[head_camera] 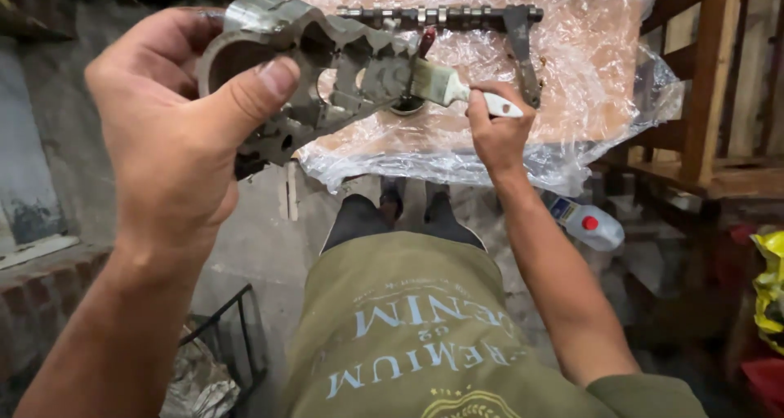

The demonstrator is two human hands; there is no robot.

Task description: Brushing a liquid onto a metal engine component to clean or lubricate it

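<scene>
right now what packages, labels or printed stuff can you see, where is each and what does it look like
Plastic bottle: on the floor right of the right forearm, clear body, blue-and-white label, red round spot.
Yellow bag: right edge, crumpled, shiny.
Clear plastic sheet: wrapped over the wooden table, wrinkled.
Shirt print: pale lettering and a crest on olive cloth, bottom centre.
No screens or signs.
</scene>
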